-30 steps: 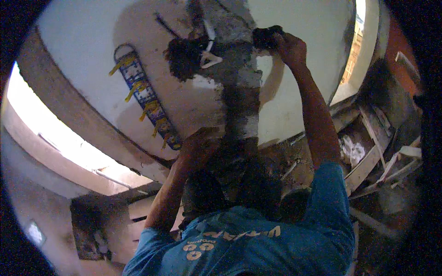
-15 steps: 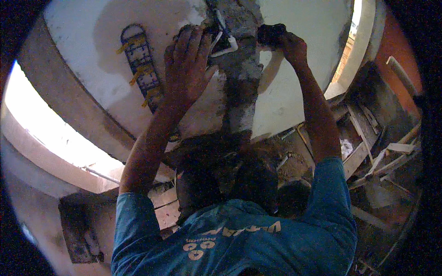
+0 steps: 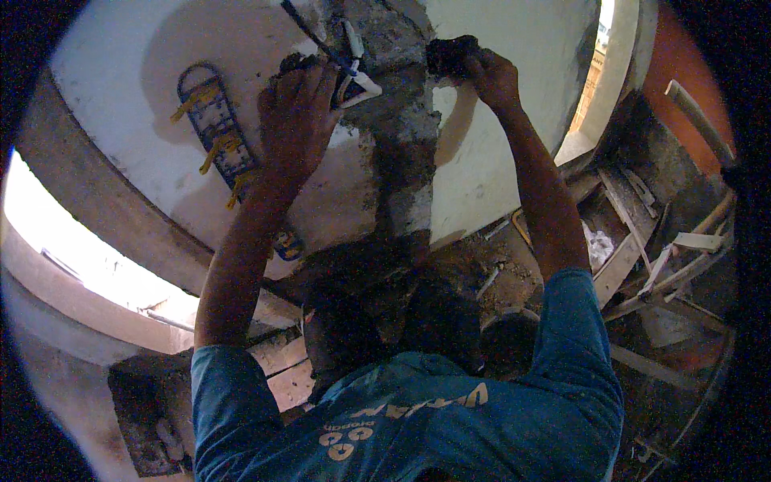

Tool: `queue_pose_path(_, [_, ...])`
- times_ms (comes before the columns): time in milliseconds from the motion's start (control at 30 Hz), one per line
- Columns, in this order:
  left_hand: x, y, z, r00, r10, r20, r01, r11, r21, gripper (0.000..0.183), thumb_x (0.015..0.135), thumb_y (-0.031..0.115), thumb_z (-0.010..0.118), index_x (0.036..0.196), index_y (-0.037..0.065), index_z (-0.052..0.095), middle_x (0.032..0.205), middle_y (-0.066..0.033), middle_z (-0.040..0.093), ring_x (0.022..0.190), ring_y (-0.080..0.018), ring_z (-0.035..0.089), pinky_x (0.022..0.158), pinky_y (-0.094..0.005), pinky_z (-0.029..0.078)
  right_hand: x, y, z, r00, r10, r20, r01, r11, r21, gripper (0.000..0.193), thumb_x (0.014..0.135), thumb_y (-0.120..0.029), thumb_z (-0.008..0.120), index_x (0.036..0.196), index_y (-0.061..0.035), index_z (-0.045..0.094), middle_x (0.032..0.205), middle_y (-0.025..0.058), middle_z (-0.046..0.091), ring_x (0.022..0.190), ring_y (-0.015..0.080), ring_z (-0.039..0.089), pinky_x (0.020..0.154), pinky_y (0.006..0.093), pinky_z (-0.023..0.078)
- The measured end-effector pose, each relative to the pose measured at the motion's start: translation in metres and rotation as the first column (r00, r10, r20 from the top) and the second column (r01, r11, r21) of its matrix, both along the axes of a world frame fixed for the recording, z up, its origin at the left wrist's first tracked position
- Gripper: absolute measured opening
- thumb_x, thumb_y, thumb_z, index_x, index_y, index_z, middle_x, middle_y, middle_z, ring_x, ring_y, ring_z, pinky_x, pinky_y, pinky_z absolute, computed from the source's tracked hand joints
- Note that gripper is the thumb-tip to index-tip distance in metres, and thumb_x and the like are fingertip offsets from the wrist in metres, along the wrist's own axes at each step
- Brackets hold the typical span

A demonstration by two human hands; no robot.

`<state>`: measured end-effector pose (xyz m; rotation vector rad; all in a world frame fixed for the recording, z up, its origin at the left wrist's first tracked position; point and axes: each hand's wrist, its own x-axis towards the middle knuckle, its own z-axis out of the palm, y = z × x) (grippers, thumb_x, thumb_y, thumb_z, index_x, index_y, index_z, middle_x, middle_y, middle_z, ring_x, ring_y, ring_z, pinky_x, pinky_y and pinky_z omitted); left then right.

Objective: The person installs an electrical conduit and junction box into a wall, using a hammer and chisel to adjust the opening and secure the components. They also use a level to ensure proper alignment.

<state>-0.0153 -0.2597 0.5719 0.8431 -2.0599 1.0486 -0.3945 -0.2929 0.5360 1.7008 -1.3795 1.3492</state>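
My left hand (image 3: 297, 120) lies against the pale wall (image 3: 482, 177), fingers stretched upward. At its fingertips is a dark lump (image 3: 295, 63), partly hidden, and I cannot tell whether it is held. Just right of that hand, a bent white tube (image 3: 359, 90) and a dark cable (image 3: 309, 30) come out of a rough grey mortar strip (image 3: 393, 120). My right hand (image 3: 491, 80) pinches a dark, blocky thing (image 3: 451, 56) against the wall at the strip's right edge; its kind is too dark to make out.
A long blue frame with yellow tabs (image 3: 221, 132) leans on the wall left of my forearm. Wooden boards (image 3: 622, 217) and rubble (image 3: 510, 277) lie at the lower right. A round dark container (image 3: 510, 341) stands by my legs. Bright openings flank the wall.
The view has shifted, so the wall and both hands appear further left. A dark cable now crosses above the white tube. My right hand still grips the dark blocky thing.
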Motion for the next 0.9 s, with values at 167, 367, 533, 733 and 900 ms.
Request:
queue_pose_path(167, [0.004,-0.005,0.002,0.998,-0.06,0.019,0.061,0.996,-0.066,0.072,0.075,0.031,0.078,0.139,0.012,0.05,0.132,-0.0074,0.053,0.123,-0.0285,0.048,0.099,-0.049,0.038,-0.001,0.0,0.0,0.999,0.046,-0.023,-0.047,0.997,-0.056,0.037,0.095,-0.039,0.059,0.101,-0.0037,0.07,0.091,0.0176,0.072,0.083,0.0381,0.069,0.076,0.0439,0.055])
queue_pose_path(367, [0.011,-0.02,0.003,0.979,-0.155,0.134,0.163,0.985,-0.052,0.071,0.075,0.029,0.078,0.137,0.008,0.05,0.133,-0.0113,0.053,0.122,-0.0314,0.048,0.099,-0.0495,0.039,0.002,0.0,0.0,0.998,-0.016,0.054,0.013,0.999,0.04,0.04,0.096,-0.041,0.058,0.101,-0.0031,0.069,0.089,0.0186,0.072,0.083,0.0382,0.069,0.076,0.0438,0.055])
queue_pose_path(533, [0.008,-0.024,0.011,0.981,-0.136,0.135,0.145,0.988,-0.055,0.062,0.075,0.025,0.078,0.129,0.006,0.054,0.126,-0.0131,0.055,0.12,-0.0327,0.049,0.096,-0.0488,0.04,-0.001,-0.001,-0.001,0.999,0.043,-0.008,-0.043,0.998,-0.054,0.038,0.095,-0.039,0.058,0.102,-0.0038,0.07,0.09,0.0177,0.072,0.082,0.0379,0.069,0.075,0.0431,0.055])
queue_pose_path(733, [0.008,-0.012,0.015,0.985,-0.083,0.149,0.062,0.988,0.141,0.06,0.077,0.024,0.078,0.129,0.006,0.055,0.126,-0.0143,0.054,0.12,-0.0342,0.049,0.097,-0.049,0.041,-0.003,-0.006,-0.003,0.949,-0.239,-0.205,0.25,0.968,0.028,0.038,0.094,-0.04,0.06,0.105,-0.0059,0.072,0.09,0.0144,0.074,0.08,0.0334,0.071,0.072,0.0398,0.057])
queue_pose_path(900, [0.01,-0.003,0.013,0.985,-0.14,0.099,0.13,0.986,0.101,0.062,0.08,0.025,0.077,0.135,0.008,0.053,0.136,-0.0157,0.051,0.125,-0.0363,0.047,0.102,-0.0503,0.039,0.008,-0.004,-0.013,0.985,-0.058,0.162,0.066,0.997,-0.043,0.035,0.092,-0.04,0.063,0.094,-0.0071,0.073,0.084,0.0142,0.073,0.077,0.0338,0.071,0.069,0.0415,0.057])
